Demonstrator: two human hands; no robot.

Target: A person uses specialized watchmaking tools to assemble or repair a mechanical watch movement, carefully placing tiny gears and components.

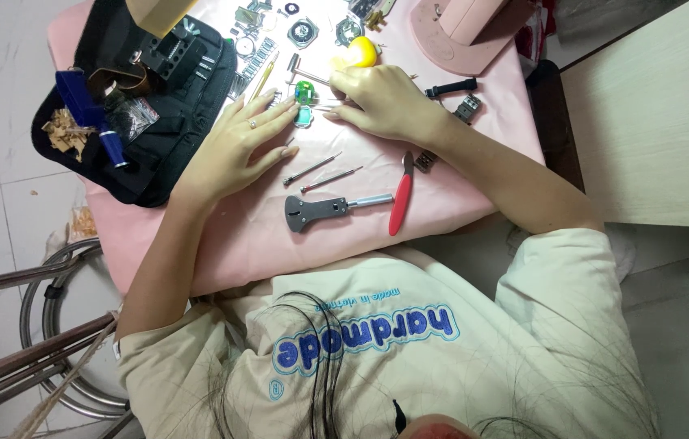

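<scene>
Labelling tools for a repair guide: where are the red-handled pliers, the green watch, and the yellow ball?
red-handled pliers [399, 205], head view, red handle.
green watch [304, 93], head view, its face.
yellow ball [363, 50], head view, top.

Watch-repair bench: pink cloth [458, 175] strewn with screwdrivers [312, 169], case opener [324, 211], black tool pouch [165, 106].

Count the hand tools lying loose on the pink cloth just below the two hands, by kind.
Thin metal screwdrivers: 2
Grey case-opener wrench: 1
Red-handled knife tool: 1
Total: 4
</scene>
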